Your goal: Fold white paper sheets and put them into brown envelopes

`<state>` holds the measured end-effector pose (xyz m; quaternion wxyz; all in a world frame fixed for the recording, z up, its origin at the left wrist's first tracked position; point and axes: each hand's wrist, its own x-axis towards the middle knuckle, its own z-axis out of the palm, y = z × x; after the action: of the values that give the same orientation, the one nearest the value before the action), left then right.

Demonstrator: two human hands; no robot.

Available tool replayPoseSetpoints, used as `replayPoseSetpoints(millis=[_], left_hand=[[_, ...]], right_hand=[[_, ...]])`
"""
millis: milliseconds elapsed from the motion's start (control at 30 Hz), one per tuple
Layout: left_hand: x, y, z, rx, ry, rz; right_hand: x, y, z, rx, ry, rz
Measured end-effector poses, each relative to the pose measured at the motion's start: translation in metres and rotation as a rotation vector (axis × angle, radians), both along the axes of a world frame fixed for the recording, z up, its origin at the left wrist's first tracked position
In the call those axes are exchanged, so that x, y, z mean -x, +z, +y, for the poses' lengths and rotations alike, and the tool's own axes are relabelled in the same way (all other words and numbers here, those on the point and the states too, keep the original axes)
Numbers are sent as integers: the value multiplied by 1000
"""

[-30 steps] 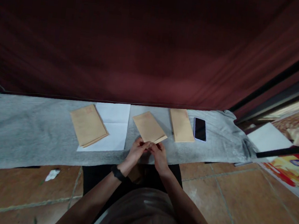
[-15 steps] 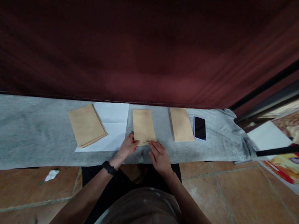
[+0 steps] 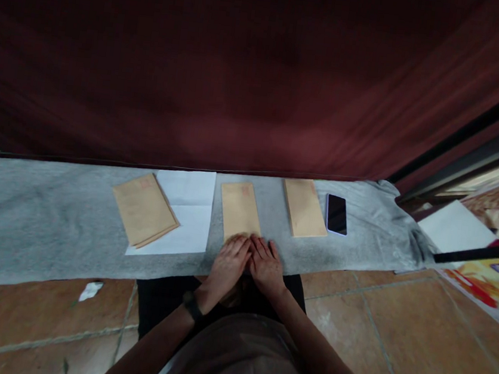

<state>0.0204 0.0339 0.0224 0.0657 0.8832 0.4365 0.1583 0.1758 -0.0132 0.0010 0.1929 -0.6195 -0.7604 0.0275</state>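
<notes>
A brown paper envelope [image 3: 242, 207] with a small reddish mark near its far end lies on the grey cloth in front of me. My left hand [image 3: 228, 264] rests on its near end, palm down, fingers laid forward over the edge. Right beside it, my right hand [image 3: 266, 270] lies with fingers stretched out at the envelope's near right corner. The fingertips of both hands almost meet, and together they hide the near edge. A dark band [image 3: 192, 305] circles my left wrist.
To the left, several brown envelopes [image 3: 144, 210] overlap a creased white sheet [image 3: 194, 220]. On the right lie a thick stack of envelopes [image 3: 305, 208] and a phone [image 3: 337, 215]. A dark red curtain [image 3: 260, 92] hangs behind the grey cloth [image 3: 48, 212].
My left hand has released its pinch on the envelope's near left corner and moved right, flattening over the near end beside my right hand. The envelope stays in about the same place.
</notes>
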Motion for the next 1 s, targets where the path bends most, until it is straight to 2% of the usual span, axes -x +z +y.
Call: replayPoseSetpoints(millis=[133, 233, 367, 467, 533, 800, 1000], left_hand=[[1, -18, -16, -70, 7, 61], [14, -22, -18, -78, 27, 102], [26, -22, -18, -71, 47, 123], [26, -21, -18, -55, 53, 137], [25, -20, -18, -54, 51, 146], [20, -13, -18, -61, 48, 161], [11, -15, -13, -36, -8, 136]], right_hand=[[-1, 0, -2, 8, -12, -1], [-2, 4, -2, 5, -27, 12], [8, 9, 2, 0, 5, 58], [19, 9, 5, 12, 87, 77], [21, 7, 6, 17, 81, 72], [-2, 3, 3, 3, 1, -8], [-3, -1, 0, 1, -2, -26]])
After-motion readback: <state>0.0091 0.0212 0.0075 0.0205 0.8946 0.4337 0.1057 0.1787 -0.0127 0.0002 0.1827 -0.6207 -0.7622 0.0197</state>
